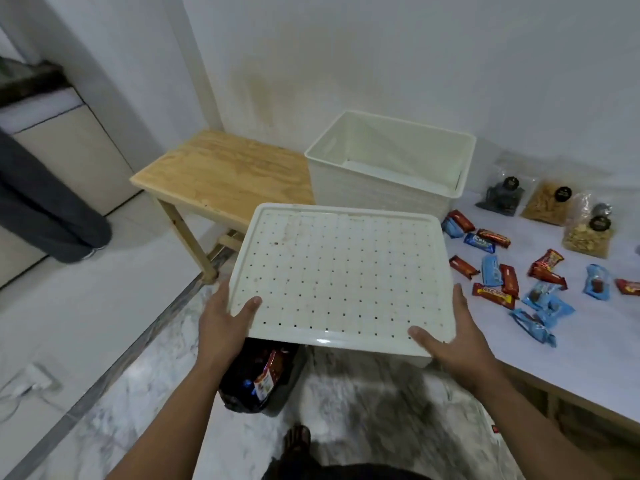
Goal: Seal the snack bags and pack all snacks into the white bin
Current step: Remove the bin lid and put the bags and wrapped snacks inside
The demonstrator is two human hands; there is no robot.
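Observation:
A white perforated lid [341,271] hangs in the air in front of me, held at its near corners. My left hand [227,322] grips the near left corner with the thumb on top. My right hand [452,336] grips the near right corner the same way. Behind the lid the white bin [391,168] stands open and looks empty on the white table [588,341]. Several red and blue wrapped snacks [509,271] lie scattered on the table to the right. Three clear snack bags [543,202] with round black labels lie at the far right.
A small wooden side table [221,174] stands left of the bin. On the marble floor below the lid sits a dark bag [256,379] with snack packets in it. A person's dark trouser leg [41,209] is at the far left. A cable lies at the lower left.

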